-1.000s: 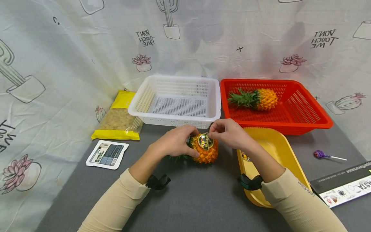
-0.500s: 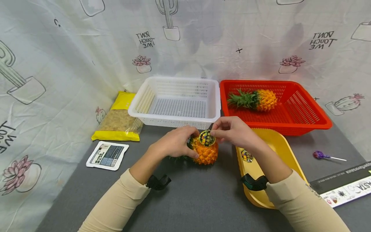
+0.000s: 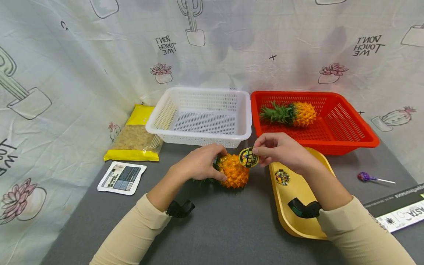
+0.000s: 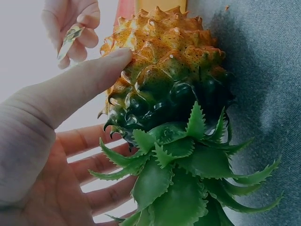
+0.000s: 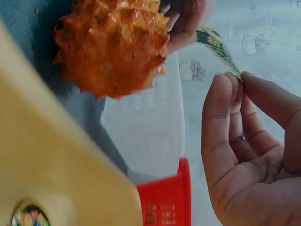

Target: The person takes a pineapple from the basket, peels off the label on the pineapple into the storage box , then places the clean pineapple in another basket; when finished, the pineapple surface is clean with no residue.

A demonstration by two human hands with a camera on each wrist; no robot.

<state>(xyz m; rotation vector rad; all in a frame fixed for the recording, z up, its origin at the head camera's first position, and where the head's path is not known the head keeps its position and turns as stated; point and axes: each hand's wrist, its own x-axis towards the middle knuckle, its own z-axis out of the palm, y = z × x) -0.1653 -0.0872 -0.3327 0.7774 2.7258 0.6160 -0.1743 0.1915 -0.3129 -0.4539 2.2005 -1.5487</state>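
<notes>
At the centre of the head view, a pineapple (image 3: 233, 175) lies on its side on the grey table (image 3: 218, 228), its green leaves pointing toward the person. The left hand (image 3: 201, 162) holds it from the left, thumb pressed on the orange skin and fingers curled round the far side. The right hand (image 3: 281, 151) is just right of the fruit and pinches a round sticker (image 3: 249, 157) between thumb and fingertips; the sticker is lifted clear of the pineapple, just beside its upper right.

Below the right hand sits a yellow tray (image 3: 298, 209), with a second round sticker (image 3: 282, 177) lying on it. Behind the hands, a white basket (image 3: 202, 138) stands in the upper middle of the frame. To its right a red basket (image 3: 351, 141) holds another pineapple (image 3: 291, 113). At the left lie a yellow bag (image 3: 136, 133) and a small white packet (image 3: 122, 177). At the far right is a purple lollipop (image 3: 366, 177), and a printed box (image 3: 397, 211) sits at the lower right edge.
</notes>
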